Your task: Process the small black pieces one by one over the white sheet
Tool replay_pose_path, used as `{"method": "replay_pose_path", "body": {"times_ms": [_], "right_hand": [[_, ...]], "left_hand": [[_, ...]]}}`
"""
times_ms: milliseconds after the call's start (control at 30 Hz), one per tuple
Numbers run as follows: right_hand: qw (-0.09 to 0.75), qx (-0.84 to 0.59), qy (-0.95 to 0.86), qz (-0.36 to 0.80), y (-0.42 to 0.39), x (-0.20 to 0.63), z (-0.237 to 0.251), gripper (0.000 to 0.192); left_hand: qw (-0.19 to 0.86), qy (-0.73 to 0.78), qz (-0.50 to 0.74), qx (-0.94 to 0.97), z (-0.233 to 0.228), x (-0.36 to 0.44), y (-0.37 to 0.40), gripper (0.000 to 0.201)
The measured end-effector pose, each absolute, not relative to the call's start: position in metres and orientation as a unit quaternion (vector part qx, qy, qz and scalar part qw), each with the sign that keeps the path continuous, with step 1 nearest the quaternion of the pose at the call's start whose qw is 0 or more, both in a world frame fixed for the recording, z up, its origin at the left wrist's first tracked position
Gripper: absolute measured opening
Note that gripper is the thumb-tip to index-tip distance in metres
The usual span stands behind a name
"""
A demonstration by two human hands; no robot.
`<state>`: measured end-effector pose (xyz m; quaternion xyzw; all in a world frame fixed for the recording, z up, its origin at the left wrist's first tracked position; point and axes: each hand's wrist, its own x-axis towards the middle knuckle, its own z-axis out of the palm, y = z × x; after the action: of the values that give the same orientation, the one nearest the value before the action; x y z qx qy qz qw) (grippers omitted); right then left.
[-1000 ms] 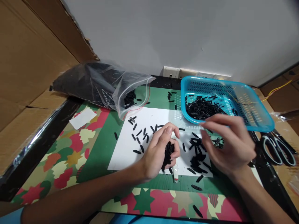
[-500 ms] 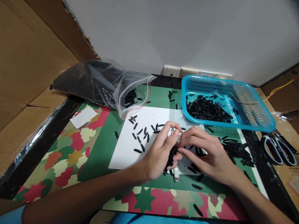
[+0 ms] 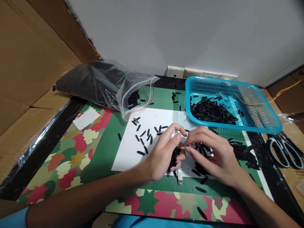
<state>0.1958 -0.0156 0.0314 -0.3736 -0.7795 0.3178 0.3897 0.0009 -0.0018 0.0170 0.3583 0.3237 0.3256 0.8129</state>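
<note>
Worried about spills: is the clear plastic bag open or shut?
Open. The bag lies on its side, zip edges parted at its right end, with black pieces showing in the mouth.

Left hand (image 3: 163, 155) curled; bent right hand (image 3: 215, 152) just beside.

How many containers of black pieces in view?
2: the bag, back left, and the blue basket, back right, both holding black pieces. No others show.

There is one basket (image 3: 268, 128), one bag (image 3: 95, 84), one stick (image 3: 180, 175) and dozens of black pieces (image 3: 211, 110).
</note>
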Motion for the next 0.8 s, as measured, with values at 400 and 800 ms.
{"method": "replay_pose_path", "body": {"times_ms": [400,800], "right_hand": [[0.410,-0.396,-0.733,0.370,-0.0155,0.1960,0.0328,0.010],[0.492,-0.439,-0.653,0.371,-0.0134,0.1982,0.0276,0.008]], "left_hand": [[0.819,0.316,0.312,0.364,0.0159,0.0004,-0.0024,0.025],[0.837,0.299,0.286,0.358,0.0200,-0.0011,0.0025,0.038]]}}
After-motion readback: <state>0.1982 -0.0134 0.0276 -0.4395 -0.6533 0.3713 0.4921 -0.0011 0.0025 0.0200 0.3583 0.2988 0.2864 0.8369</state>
